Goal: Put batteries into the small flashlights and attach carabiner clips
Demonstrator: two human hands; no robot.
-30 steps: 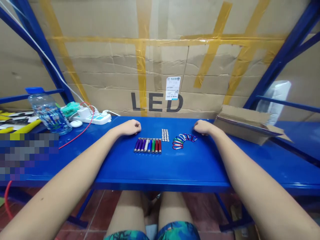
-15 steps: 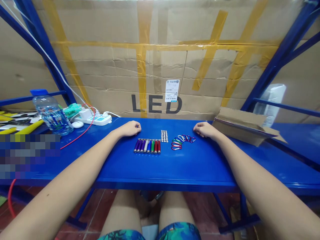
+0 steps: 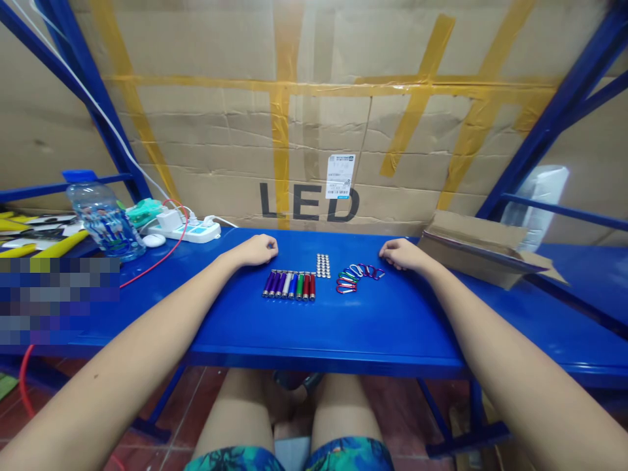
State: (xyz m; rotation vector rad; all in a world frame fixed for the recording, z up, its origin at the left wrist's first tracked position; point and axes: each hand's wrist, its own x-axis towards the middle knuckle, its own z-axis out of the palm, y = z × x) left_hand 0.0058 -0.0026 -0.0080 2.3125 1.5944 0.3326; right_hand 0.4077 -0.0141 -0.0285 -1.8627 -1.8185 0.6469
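My left hand [image 3: 258,250] rests on the blue table [image 3: 333,333] in a loose fist, with nothing seen in it. Just to its right and nearer me lies a row of small metal flashlights [image 3: 289,286] in purple, silver, blue, green and red. My right hand [image 3: 400,254] lies on the tabletop with curled fingers and holds nothing visible. Beside it, a curved line of coloured carabiners [image 3: 354,274] runs to the left. Between the hands sit small silver button cells [image 3: 323,265] in neat columns. Neither hand touches these things.
At the left stand a water bottle [image 3: 105,219] and a white power strip [image 3: 196,231], with a red cable [image 3: 157,265] crossing the table. An open cardboard box [image 3: 471,248] sits at the right. A large taped carton [image 3: 220,144] walls off the back, between blue posts.
The view has shifted slightly. Both hands and the laid-out items stay in place.
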